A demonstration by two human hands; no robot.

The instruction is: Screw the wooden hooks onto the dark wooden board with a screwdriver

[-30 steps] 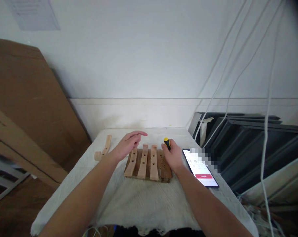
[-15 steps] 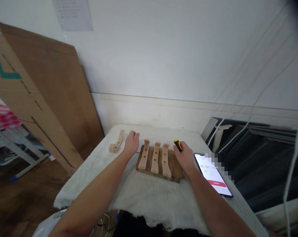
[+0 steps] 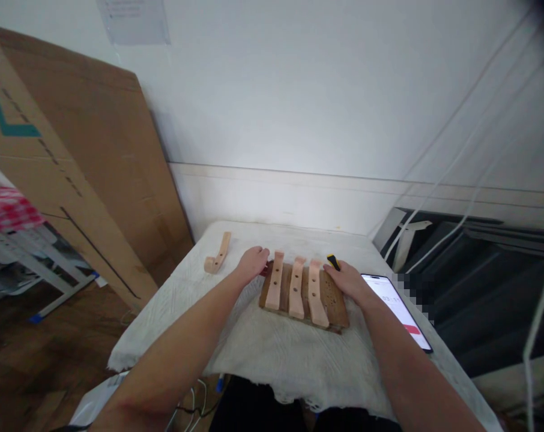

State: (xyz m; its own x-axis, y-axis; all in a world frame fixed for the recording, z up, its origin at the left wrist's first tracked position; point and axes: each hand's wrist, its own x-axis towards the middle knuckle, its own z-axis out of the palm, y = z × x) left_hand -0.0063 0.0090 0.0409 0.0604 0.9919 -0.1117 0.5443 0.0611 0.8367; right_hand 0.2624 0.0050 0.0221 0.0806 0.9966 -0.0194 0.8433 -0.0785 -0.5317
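On the cloth-covered table lies a worn wooden board (image 3: 335, 306), with three pale wooden hooks (image 3: 296, 291) side by side across it. Each hook has dark screw holes along its shank. My left hand (image 3: 254, 263) is closed at the board's back left corner, its fingertips on the edge. At the right edge, my right hand (image 3: 347, 279) is wrapped around a screwdriver (image 3: 332, 261) while touching the board. Only the screwdriver's yellow and black handle end shows. A fourth, loose wooden hook (image 3: 218, 255) lies to the left of my left hand.
A phone (image 3: 400, 309) with a lit timer screen lies right of my right forearm. White cloth (image 3: 240, 360) covers the table. A tall cardboard box (image 3: 96, 156) stands at the left, a white wall (image 3: 276, 108) behind. White cables (image 3: 540, 312) hang at the right.
My left hand has come in from beside the board to its left edge. My right hand stays at the right edge with the screwdriver. The whole view has shifted slightly.
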